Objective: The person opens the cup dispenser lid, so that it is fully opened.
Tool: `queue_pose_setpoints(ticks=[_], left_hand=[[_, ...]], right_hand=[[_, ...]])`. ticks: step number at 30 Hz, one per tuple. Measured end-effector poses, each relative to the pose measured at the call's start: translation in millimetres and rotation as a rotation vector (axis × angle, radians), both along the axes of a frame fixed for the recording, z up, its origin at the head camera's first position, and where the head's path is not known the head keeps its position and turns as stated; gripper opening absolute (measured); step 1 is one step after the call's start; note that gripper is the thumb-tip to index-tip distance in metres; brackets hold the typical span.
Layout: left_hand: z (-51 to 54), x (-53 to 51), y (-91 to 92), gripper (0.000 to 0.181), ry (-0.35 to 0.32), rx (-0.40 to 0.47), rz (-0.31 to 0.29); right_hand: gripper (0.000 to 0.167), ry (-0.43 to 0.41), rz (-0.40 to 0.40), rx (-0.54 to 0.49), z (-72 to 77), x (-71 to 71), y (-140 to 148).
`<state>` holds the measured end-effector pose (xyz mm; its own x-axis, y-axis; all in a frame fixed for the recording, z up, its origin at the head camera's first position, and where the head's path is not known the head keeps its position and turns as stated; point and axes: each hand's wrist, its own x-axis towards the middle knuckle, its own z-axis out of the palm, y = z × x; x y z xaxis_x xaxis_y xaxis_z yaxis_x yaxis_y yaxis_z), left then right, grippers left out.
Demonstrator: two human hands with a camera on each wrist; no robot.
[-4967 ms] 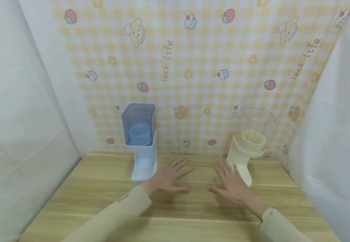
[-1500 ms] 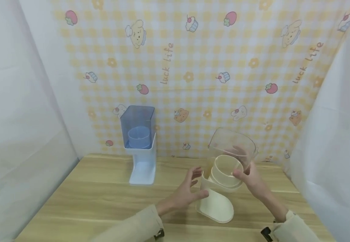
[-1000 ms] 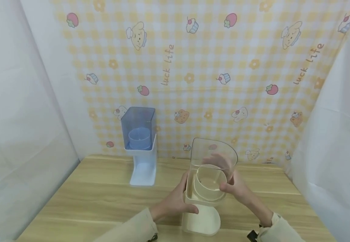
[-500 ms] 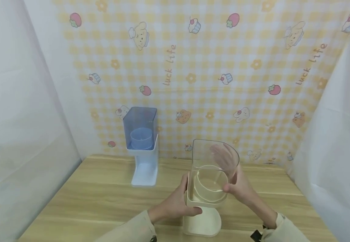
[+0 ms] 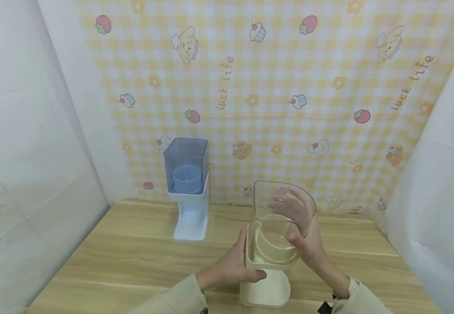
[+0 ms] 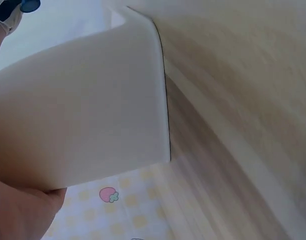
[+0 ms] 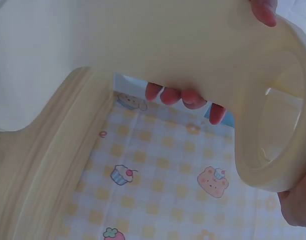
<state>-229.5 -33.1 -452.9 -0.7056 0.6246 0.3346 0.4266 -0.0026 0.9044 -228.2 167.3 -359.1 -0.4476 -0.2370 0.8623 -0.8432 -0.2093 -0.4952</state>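
In the head view, a cream dispenser stand (image 5: 267,288) with a flat foot, a round cup-like ring (image 5: 275,248) and a clear cover (image 5: 264,198) is at the table's near middle. My left hand (image 5: 230,266) grips the neck below the ring, thumb across the front. In the right wrist view, the left hand's fingertips (image 7: 178,96) curl round the neck. My right hand (image 5: 311,246) holds the clear cover's right side, fingers behind it and thumb in front. The left wrist view is filled by the stand's pale back (image 6: 93,105); the foot appears to rest on the table.
A similar blue dispenser (image 5: 191,213) with a tinted blue cover stands at the back left of the wooden table (image 5: 132,244). A yellow checked curtain (image 5: 250,78) hangs behind, and white sheets (image 5: 34,144) close both sides.
Both hands were spread over the table at first. The cream dispenser came from the back right to the near middle, and both hands now hold it. In the last second it has barely moved.
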Motion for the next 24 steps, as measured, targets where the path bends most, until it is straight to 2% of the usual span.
queue_pose_setpoints(ticks=[3,8,14,19,24], left_hand=[[0.5,1.2,-1.6,0.104,-0.009,-0.015,0.008],[-0.1,1.4,-1.6,0.103,0.019,-0.039,0.025],[0.6,-1.1,-0.1,0.103,0.027,-0.045,0.003],[1.9,-1.8,-0.8,0.102,0.031,-0.08,0.008],[1.2,-2.2,-2.2,0.1,0.079,-0.111,0.012]], right_hand=[[0.093,0.016,0.009,-0.011,0.4,0.9,-1.6],[0.09,0.006,-0.013,-0.007,-0.1,2.2,-1.8],[0.088,-0.006,-0.045,-0.003,0.3,2.3,-0.6],[0.085,-0.002,-0.034,-0.008,1.3,1.6,-0.9],[0.081,-0.023,-0.048,-0.014,0.5,4.2,-1.9]])
